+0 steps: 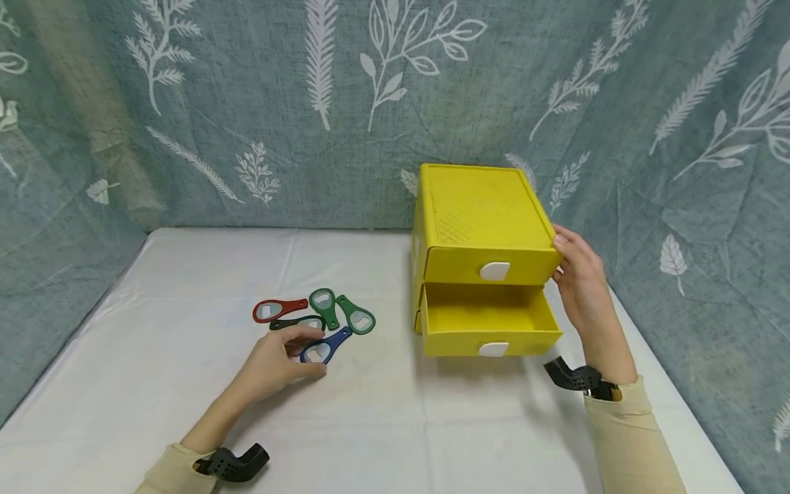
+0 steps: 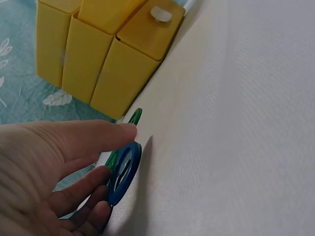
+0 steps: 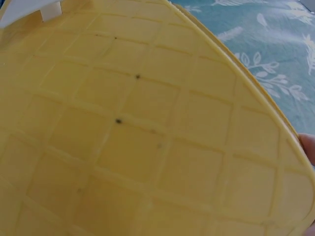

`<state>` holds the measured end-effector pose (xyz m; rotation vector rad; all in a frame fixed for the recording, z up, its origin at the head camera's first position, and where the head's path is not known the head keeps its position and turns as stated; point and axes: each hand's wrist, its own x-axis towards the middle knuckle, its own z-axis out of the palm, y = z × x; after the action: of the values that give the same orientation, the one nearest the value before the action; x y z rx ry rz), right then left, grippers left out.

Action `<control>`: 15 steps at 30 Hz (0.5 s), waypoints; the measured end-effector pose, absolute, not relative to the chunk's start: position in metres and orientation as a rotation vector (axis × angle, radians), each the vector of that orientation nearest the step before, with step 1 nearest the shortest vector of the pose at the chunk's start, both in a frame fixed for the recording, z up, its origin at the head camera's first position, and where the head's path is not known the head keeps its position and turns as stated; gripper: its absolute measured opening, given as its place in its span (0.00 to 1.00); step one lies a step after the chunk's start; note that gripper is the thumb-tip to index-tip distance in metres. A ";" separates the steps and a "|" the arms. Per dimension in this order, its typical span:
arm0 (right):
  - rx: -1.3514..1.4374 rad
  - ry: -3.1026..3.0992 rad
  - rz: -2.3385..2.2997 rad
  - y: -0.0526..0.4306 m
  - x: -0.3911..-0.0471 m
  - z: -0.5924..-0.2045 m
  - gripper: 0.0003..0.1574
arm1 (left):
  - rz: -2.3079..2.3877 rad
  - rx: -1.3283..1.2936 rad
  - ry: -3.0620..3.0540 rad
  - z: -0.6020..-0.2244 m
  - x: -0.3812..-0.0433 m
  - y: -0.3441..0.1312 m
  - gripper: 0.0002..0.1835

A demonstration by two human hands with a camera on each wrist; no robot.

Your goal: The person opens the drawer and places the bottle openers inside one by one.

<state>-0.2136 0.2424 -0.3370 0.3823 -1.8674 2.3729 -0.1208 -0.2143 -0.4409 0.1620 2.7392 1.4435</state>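
Leftmost on the white-covered desk [image 1: 382, 425], the left hand [image 1: 274, 363] is reaching in, thumb near and fingers far, bracketing the blue bottle opener [image 1: 331, 344]; whether it is pinching it cannot be told. Just beyond, a red opener [image 1: 282, 308] is lying far left, with a dark opener [image 1: 286, 322] nearer, partly hidden by the fingers. Two green openers, one left [image 1: 327, 311] and one right [image 1: 354, 314], are lying on the far side of the blue one. Farther right, a yellow drawer unit [image 1: 485, 206] is standing, its lower drawer [image 1: 457, 345] hanging open. The right hand [image 1: 583, 281] is resting against the unit's right side, fingers loosely spread.
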 end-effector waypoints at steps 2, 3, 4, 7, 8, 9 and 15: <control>0.380 -1.859 2.374 0.242 -0.214 -0.337 0.26 | 1.422 0.188 2.762 -0.442 -0.122 -0.213 0.27; 0.379 -1.860 2.369 0.242 -0.214 -0.337 0.26 | 1.413 0.196 2.773 -0.442 -0.122 -0.213 0.27; 0.376 -1.854 2.373 0.242 -0.214 -0.337 0.25 | 1.403 0.205 2.784 -0.442 -0.121 -0.212 0.27; 0.369 -1.859 2.378 0.242 -0.215 -0.337 0.25 | 1.383 0.226 2.808 -0.442 -0.119 -0.211 0.27; 0.366 -1.860 2.380 0.241 -0.216 -0.337 0.25 | 1.378 0.229 2.814 -0.442 -0.118 -0.211 0.27; 0.364 -1.860 2.382 0.241 -0.216 -0.338 0.25 | 1.371 0.231 2.822 -0.442 -0.117 -0.211 0.28; 0.356 -1.863 2.365 0.244 -0.217 -0.339 0.25 | 1.347 0.228 2.851 -0.442 -0.120 -0.209 0.27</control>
<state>-0.2169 0.2437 -0.3394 0.3562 -1.8633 2.3652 -0.1203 -0.2095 -0.4420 0.2279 2.8507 1.3467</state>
